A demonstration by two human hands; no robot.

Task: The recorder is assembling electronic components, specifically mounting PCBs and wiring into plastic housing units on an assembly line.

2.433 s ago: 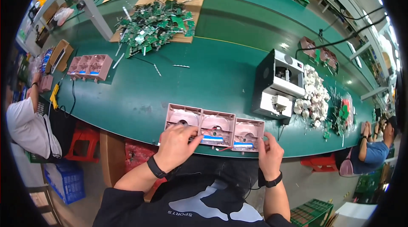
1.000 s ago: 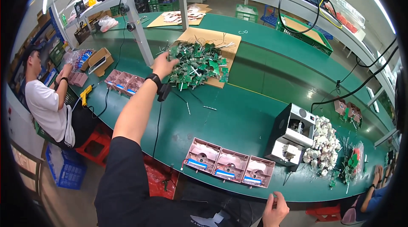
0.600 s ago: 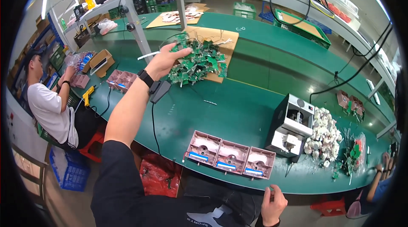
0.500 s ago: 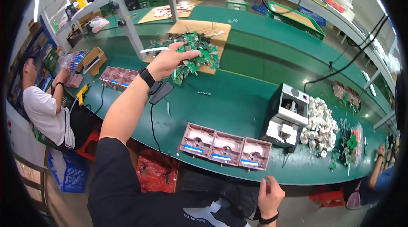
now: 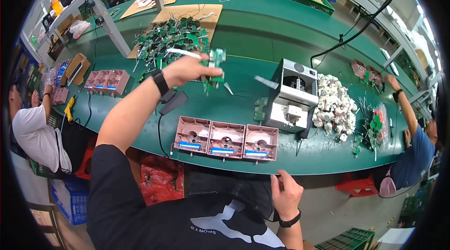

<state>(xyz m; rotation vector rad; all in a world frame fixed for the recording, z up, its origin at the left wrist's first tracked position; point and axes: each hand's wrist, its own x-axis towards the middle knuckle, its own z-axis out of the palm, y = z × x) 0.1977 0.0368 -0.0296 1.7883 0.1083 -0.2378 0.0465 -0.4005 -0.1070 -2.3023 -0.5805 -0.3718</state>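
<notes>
My left hand [image 5: 185,71] is closed on green circuit boards [image 5: 217,57], held above the bench just right of a large heap of similar boards [image 5: 171,39] on a brown sheet. How many boards it grips I cannot tell. My right hand [image 5: 287,194] hovers at the bench's front edge, loosely curled, thumb and forefinger apart, with nothing visible in it. Between my hands stands a row of three pinkish plastic housings [image 5: 226,138], each with a blue battery cell. One loose circuit board [image 5: 260,109] lies left of the grey-and-black machine [image 5: 293,95].
White parts [image 5: 335,104] are piled right of the machine, beside wired boards [image 5: 372,128]. More pink housings [image 5: 107,81] and a yellow glue gun [image 5: 70,108] lie at left. Co-workers sit at both ends. A black cable [image 5: 361,34] hangs overhead.
My left hand has come off the board heap to the right, carrying boards. A loose board now shows beside the machine. My view has shifted; the right-hand co-worker reaches toward the far housings.
</notes>
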